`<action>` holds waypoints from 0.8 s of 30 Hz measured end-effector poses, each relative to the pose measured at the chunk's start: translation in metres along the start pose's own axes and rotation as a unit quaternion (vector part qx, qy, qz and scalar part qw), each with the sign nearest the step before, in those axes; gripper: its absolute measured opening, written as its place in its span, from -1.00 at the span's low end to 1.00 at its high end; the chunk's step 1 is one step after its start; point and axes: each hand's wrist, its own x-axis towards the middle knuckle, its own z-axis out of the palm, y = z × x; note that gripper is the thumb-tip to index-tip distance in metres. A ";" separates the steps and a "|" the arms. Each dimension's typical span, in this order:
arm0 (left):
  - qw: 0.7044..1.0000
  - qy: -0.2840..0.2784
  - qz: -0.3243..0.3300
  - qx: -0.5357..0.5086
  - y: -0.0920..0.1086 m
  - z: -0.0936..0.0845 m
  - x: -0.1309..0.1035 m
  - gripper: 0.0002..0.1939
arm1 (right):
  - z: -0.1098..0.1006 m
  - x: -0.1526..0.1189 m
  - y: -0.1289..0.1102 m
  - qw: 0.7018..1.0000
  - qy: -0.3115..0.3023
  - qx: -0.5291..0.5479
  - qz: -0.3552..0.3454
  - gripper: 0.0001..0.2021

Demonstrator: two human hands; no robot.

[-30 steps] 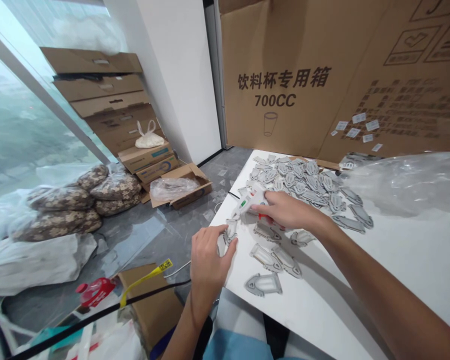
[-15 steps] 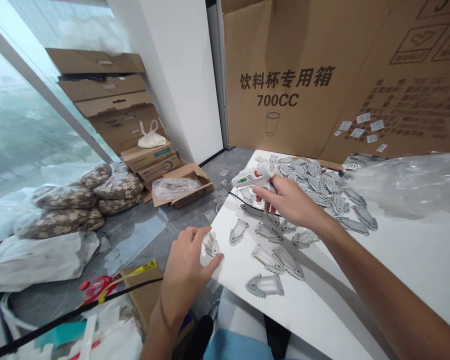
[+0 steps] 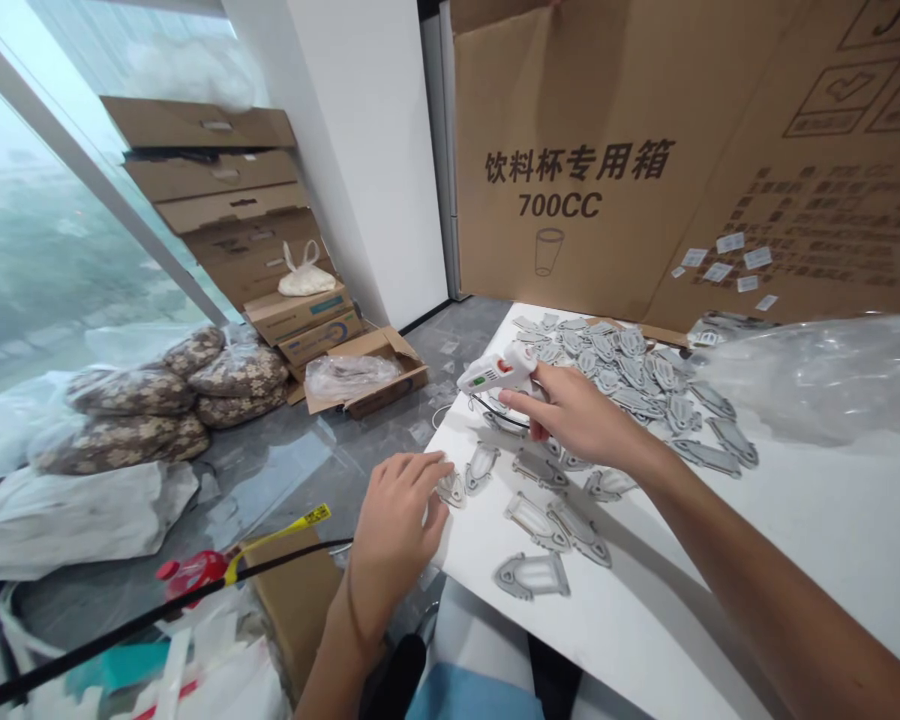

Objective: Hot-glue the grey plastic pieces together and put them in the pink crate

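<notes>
My right hand (image 3: 570, 408) grips a white glue gun (image 3: 495, 374) over the table's left side, its nozzle end not clear to me. At the table's left edge, my left hand (image 3: 401, 500) has its fingers and thumb closed on a small grey arch-shaped frame piece (image 3: 452, 488), which the fingers partly cover. Right beside it lies a matching grey piece (image 3: 482, 467). Several more such pieces are spread nearer me, among them one (image 3: 532, 575) close to the front edge.
A heap of grey pieces (image 3: 630, 365) covers the far part of the white table (image 3: 817, 560). Clear plastic (image 3: 855, 370) lies at right, before a large cardboard panel (image 3: 570, 80). A black cable (image 3: 157, 610) crosses lower left. Boxes (image 3: 367, 380) and bags (image 3: 135, 400) stand on the floor.
My left hand has moved right and slightly up, bringing its piece to the table edge beside another piece. My right hand and the glue gun have shifted slightly left.
</notes>
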 end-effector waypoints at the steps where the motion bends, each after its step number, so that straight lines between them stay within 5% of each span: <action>1: 1.000 -0.002 -0.011 0.024 0.001 -0.001 0.000 -0.58 | 0.000 0.000 0.000 1.000 0.000 0.000 0.000 -0.74; 8: 0.992 0.037 -0.058 0.108 0.012 0.003 0.000 -0.95 | -0.001 0.000 -0.001 1.000 0.009 -0.023 0.004 -0.71; 15: 0.960 0.248 0.104 0.072 0.042 -0.003 0.007 -0.84 | -0.001 0.000 0.000 1.000 0.026 -0.013 0.001 -0.68; 24: 0.953 0.263 0.139 0.059 0.051 0.000 0.003 -0.76 | -0.003 -0.001 -0.002 1.000 0.027 0.000 -0.005 -0.72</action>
